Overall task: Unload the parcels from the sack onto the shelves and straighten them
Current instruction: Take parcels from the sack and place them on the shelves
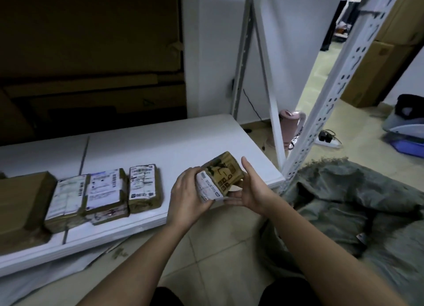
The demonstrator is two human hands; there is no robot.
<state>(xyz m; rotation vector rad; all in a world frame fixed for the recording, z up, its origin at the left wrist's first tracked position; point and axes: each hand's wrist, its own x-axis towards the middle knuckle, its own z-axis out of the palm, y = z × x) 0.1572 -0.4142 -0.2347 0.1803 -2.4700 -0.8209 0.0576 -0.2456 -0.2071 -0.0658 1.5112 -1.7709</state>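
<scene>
While both hands [190, 195] hold it, parcel [219, 176] label unreadable.

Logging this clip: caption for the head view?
Both hands hold a parcel above the shelf, right of four shelved parcels; sack alongside.

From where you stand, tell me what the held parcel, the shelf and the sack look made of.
Held parcel: brown cardboard, glossy tape, white paper label.
Shelf: smooth matte white board, probably laminate; material unsure.
Sack: grey-green woven cloth, limp folds, frayed rim.
</scene>
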